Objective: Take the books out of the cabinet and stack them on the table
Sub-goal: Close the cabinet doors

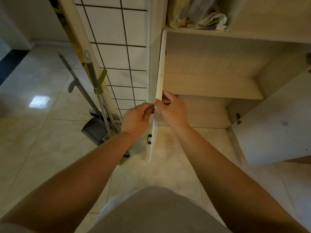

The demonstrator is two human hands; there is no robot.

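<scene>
While both hands grip the cabinet door (pixel 159 78), fingertips stay hidden.

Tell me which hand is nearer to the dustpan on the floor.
Left. The left hand grips the cabinet door edge on the dustpan side; the right hand grips from the far side.

floor: shiny pale tiles (pixel 33 132), with a bright square of light on them at the left.
wall: white tiles (pixel 117 39) with dark lines between them.
mop: a long grey handle (pixel 74 78) that leans toward the wall.
broom: a grey and green handle (pixel 96 81) just beside the mop.
dustpan: dark grey (pixel 95 130), on the floor at the foot of the handles.
clothes: grey fabric (pixel 159 211) at the bottom of the view.
</scene>
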